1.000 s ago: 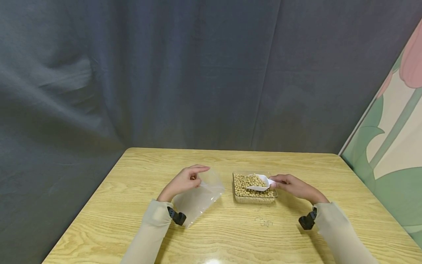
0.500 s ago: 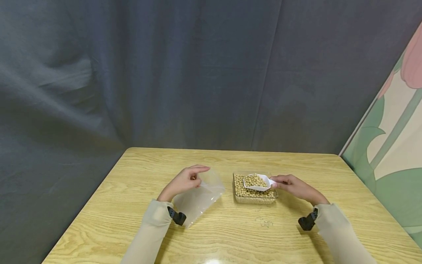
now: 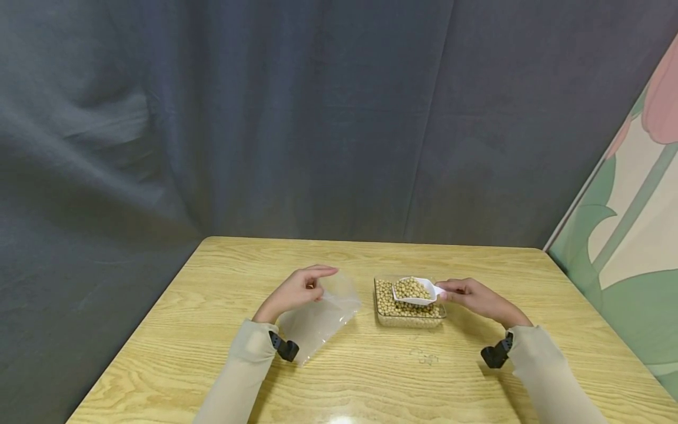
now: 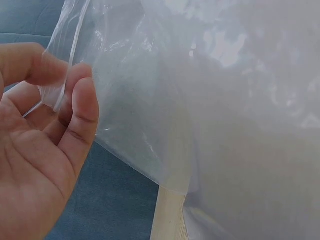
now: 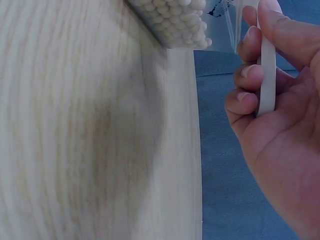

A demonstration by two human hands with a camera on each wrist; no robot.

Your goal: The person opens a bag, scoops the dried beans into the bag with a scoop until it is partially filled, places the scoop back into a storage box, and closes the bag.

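My left hand [image 3: 298,292] pinches a clear zip-lock bag [image 3: 323,325] near its mouth. In the left wrist view the zip strip [image 4: 75,50] runs past the fingers, and the bag [image 4: 235,135] fills most of the picture. My right hand [image 3: 479,299] grips the handle of a white scoop [image 3: 416,300] heaped with pale yellow beans [image 3: 411,287]. The scoop overlaps a clear rectangular container [image 3: 410,322] full of the same round beans. In the right wrist view, fingers of the right hand [image 5: 280,115] curl round the white handle [image 5: 268,75].
A wood-grain table [image 3: 381,383] carries everything. Dark cloth [image 3: 318,118] hangs behind it, and a wall with a painted flower [image 3: 635,235] stands at the right. Faint marks [image 3: 425,357] show on the tabletop in front of the container.
The right hand has turned the scoop level and raised it slightly; its front edge, among the beans before, now shows above them. The left hand and the bag stay where they were.
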